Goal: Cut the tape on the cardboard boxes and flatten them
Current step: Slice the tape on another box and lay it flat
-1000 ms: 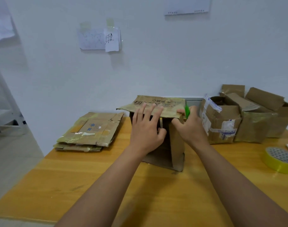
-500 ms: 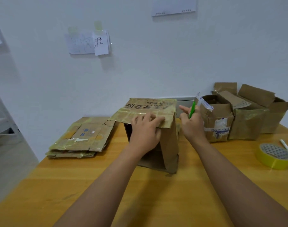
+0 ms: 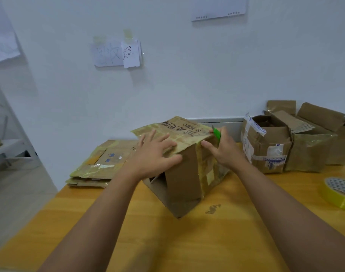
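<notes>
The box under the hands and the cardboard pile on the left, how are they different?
The box under the hands stands up with sides and a flap; the cardboard pile lies squashed flat in layers. The left hand presses the box and the right hand holds a green cutter at its edge; nobody touches the pile. Both are brown, taped cardboard on the wooden table.

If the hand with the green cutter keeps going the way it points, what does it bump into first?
Probably the wall. The right hand points its cutter up and away past the box edge; depth is hard to judge.
</notes>
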`<action>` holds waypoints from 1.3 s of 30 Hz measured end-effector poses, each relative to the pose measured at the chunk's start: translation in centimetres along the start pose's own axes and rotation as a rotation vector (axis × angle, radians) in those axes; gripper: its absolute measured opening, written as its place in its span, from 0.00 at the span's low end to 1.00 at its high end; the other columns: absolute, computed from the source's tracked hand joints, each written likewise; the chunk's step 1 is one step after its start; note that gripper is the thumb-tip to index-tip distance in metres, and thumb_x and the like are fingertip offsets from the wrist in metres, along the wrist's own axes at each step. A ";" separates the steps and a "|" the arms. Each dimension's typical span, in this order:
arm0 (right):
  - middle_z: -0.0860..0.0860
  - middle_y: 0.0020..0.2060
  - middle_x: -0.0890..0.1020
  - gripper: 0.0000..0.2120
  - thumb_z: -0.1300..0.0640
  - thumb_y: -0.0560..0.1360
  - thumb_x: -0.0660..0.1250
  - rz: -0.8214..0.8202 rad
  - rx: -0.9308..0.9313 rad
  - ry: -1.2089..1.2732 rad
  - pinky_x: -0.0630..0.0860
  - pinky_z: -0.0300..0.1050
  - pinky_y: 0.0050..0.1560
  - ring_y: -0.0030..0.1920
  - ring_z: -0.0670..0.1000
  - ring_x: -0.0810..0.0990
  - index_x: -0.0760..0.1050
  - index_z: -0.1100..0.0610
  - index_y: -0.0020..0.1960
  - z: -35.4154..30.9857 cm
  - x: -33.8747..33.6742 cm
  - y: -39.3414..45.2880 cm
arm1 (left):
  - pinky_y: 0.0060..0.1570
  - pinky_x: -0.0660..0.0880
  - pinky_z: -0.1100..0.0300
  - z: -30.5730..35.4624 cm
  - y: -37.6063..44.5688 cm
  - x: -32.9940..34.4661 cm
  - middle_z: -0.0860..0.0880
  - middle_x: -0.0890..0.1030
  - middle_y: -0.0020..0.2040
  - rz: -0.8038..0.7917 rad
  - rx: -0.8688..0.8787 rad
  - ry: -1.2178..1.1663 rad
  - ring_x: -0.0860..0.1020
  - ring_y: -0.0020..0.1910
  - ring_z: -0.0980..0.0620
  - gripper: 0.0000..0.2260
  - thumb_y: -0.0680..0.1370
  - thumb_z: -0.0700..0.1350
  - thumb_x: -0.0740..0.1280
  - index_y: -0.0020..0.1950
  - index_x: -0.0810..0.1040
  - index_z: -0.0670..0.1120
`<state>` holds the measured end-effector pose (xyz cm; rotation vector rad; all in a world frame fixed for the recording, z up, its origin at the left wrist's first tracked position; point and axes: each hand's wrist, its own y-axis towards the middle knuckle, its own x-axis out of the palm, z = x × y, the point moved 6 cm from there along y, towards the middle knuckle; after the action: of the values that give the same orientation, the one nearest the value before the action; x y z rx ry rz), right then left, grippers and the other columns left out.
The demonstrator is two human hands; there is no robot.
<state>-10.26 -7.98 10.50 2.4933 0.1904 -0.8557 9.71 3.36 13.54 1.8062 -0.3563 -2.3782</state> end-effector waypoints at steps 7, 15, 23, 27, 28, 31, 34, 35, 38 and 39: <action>0.49 0.46 0.72 0.18 0.44 0.74 0.69 0.291 -0.060 0.006 0.76 0.50 0.42 0.49 0.53 0.73 0.63 0.53 0.50 -3.3 -0.8 -3.2 | 0.72 0.58 0.50 2.6 2.8 2.0 0.51 0.69 0.73 0.193 0.041 0.290 0.67 0.71 0.46 0.20 0.82 0.53 0.60 0.74 0.64 0.59; 0.55 0.66 0.72 0.17 0.53 0.70 0.61 -0.034 -0.095 -0.027 0.72 0.51 0.47 0.51 0.54 0.74 0.64 0.56 0.56 -2.1 -0.8 -2.1 | 0.77 0.49 0.49 1.7 2.5 2.7 0.51 0.54 0.81 0.207 0.070 0.239 0.49 0.79 0.48 0.28 0.80 0.47 0.61 0.79 0.56 0.53; 0.55 0.51 0.69 0.13 0.60 0.74 0.64 -0.003 -0.107 0.003 0.68 0.47 0.48 0.53 0.53 0.69 0.62 0.53 0.54 -4.4 1.2 -4.2 | 0.77 0.36 0.49 2.3 2.7 5.9 0.52 0.54 0.79 0.202 0.195 0.147 0.41 0.79 0.49 0.39 0.68 0.66 0.61 0.76 0.57 0.54; 0.55 0.59 0.67 0.14 0.60 0.74 0.63 -0.179 -0.204 -0.129 0.71 0.55 0.59 0.58 0.56 0.67 0.61 0.52 0.54 -6.5 2.1 -4.8 | 0.77 0.40 0.45 -1.9 2.6 4.2 0.53 0.50 0.80 0.144 0.256 0.051 0.36 0.79 0.51 0.38 0.64 0.66 0.62 0.73 0.59 0.59; 0.55 0.63 0.64 0.14 0.59 0.74 0.63 -0.211 -0.219 -0.194 0.67 0.57 0.64 0.62 0.57 0.64 0.59 0.51 0.53 -6.8 2.4 -4.7 | 0.77 0.43 0.44 -2.8 2.4 3.9 0.53 0.49 0.80 0.158 0.248 0.050 0.37 0.79 0.50 0.39 0.64 0.67 0.63 0.73 0.59 0.59; 0.55 0.75 0.56 0.15 0.59 0.75 0.63 -0.240 -0.242 -0.300 0.54 0.58 0.72 0.74 0.58 0.52 0.59 0.53 0.57 -7.0 2.5 -4.1 | 0.77 0.51 0.43 -2.5 0.8 4.2 0.50 0.52 0.79 0.228 0.270 0.058 0.45 0.79 0.48 0.42 0.67 0.66 0.62 0.78 0.54 0.53; 0.58 0.68 0.67 0.16 0.61 0.76 0.63 -0.202 -0.260 -0.245 0.54 0.54 0.73 0.70 0.58 0.62 0.63 0.59 0.62 -6.9 2.5 -3.5 | 0.77 0.53 0.44 -0.6 -0.3 5.6 0.48 0.56 0.77 0.267 0.287 -0.028 0.49 0.79 0.45 0.42 0.68 0.64 0.64 0.77 0.51 0.55; 0.58 0.65 0.70 0.17 0.61 0.76 0.62 -0.198 -0.258 -0.214 0.55 0.52 0.72 0.67 0.57 0.65 0.64 0.60 0.63 -6.9 2.5 -3.6 | 0.76 0.55 0.44 -0.3 -0.3 5.6 0.46 0.60 0.74 0.313 0.281 -0.078 0.52 0.78 0.43 0.39 0.69 0.63 0.64 0.76 0.54 0.55; 0.52 0.65 0.75 0.15 0.62 0.76 0.60 -0.204 -0.276 -0.072 0.66 0.52 0.67 0.58 0.52 0.73 0.65 0.59 0.62 -6.8 2.2 -3.8 | 0.74 0.59 0.47 0.3 0.1 5.1 0.45 0.70 0.64 0.478 0.237 -0.241 0.62 0.74 0.41 0.26 0.71 0.58 0.67 0.66 0.68 0.49; 0.48 0.66 0.75 0.14 0.62 0.76 0.61 -0.175 -0.265 -0.018 0.72 0.49 0.56 0.51 0.49 0.76 0.65 0.58 0.62 -6.5 1.5 -3.7 | 0.73 0.59 0.50 0.6 0.3 5.1 0.46 0.71 0.63 0.483 0.207 -0.274 0.62 0.74 0.42 0.23 0.72 0.56 0.69 0.63 0.71 0.48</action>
<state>-6.60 -1.60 12.50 2.2445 0.4893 -0.8604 7.76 1.86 9.03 1.2614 -0.9788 -2.2885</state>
